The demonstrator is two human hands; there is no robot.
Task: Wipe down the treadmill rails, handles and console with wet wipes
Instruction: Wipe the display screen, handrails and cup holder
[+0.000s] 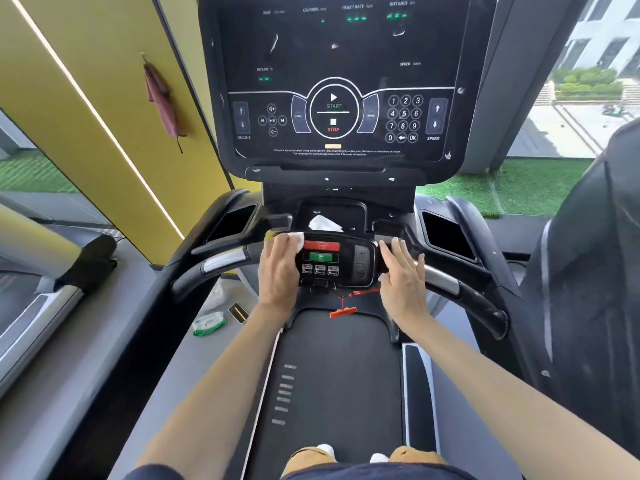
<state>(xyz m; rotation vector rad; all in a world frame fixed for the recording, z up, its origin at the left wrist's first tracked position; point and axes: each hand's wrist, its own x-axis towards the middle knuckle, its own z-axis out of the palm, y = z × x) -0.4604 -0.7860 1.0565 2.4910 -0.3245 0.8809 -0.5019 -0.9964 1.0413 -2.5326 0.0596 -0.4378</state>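
Observation:
I stand on the treadmill belt (339, 375), facing the big black console (332, 57). In front of it, between the handles, is a small control panel (334, 263) with red and green buttons. My left hand (278, 268) lies against the panel's left edge and presses a white wet wipe (298, 240) under its fingertips. My right hand (405, 275) rests flat on the panel's right side with its fingers straight; a sliver of white shows under its palm. Another crumpled wipe (325, 223) lies in the tray behind the panel. The left handle (214, 265) and right handle (460, 289) curve outward.
A green and white pack of wet wipes (207, 323) lies on the floor to the left of the treadmill. A red safety clip (343, 311) hangs below the panel. Neighbouring machines stand close on the left (52, 271) and right (588, 271). A red cloth (162, 98) hangs on the yellow wall.

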